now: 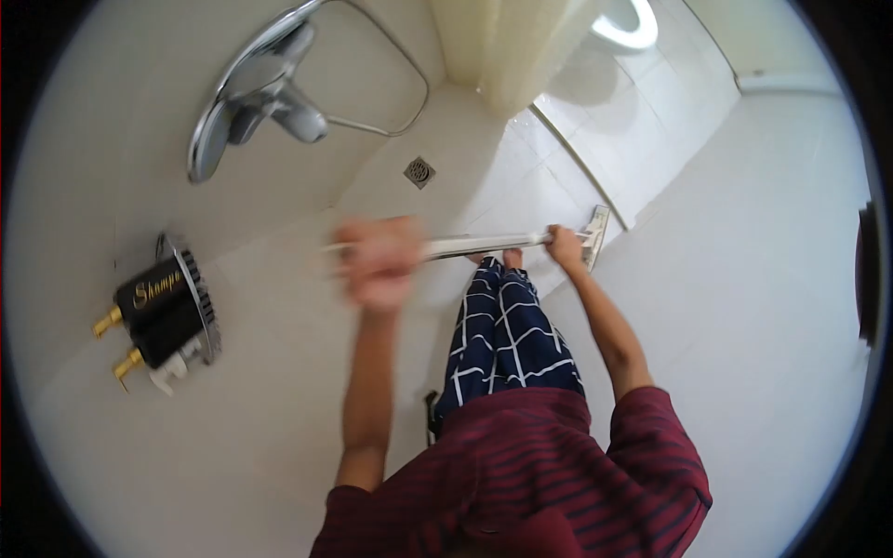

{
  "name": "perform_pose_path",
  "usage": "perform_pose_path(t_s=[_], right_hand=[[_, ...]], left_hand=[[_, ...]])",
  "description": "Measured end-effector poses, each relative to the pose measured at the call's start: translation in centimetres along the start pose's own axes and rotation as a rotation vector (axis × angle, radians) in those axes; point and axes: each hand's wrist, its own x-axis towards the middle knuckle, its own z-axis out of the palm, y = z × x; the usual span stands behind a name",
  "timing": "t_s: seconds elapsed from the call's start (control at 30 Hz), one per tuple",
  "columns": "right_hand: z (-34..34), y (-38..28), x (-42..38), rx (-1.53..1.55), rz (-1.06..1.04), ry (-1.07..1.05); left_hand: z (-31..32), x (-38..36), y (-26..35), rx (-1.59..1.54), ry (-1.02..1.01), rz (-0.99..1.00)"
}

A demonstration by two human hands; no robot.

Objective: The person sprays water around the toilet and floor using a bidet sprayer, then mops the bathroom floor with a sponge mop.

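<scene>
A long-handled mop (484, 244) lies across my view, its pale pole running left to right. My left hand (379, 260) is closed round the upper end of the pole and blurred by motion. Lower down, my right hand (564, 247) grips the pole close to the mop's head. The narrow, off-white mop head (597, 231) is at the floor near the corner by a raised threshold (584, 167). It is partly hidden behind my right hand.
A square floor drain (419, 172) is ahead. On the left wall are a chrome shower mixer (270, 93) with a hose and a rack of black pump bottles (158, 307). A pale curtain (507, 46) hangs ahead; beyond the threshold is a toilet (633, 33).
</scene>
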Motion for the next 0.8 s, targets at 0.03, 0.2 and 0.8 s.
perform_pose_path(t_s=[0.03, 0.2, 0.8], right_hand=[[0.4, 2.4, 0.3, 0.054, 0.021, 0.035], [4.1, 1.9, 1.8, 0.144, 0.023, 0.366], [3.6, -24.1, -1.8, 0.307, -0.457, 0.020]], left_hand=[[1.6, -0.2, -3.8, -0.087, -0.230, -0.121], [2.0, 2.6, -2.8, -0.108, -0.399, -0.202], [2.1, -0.9, 21.6, 0.132, -0.375, 0.201]])
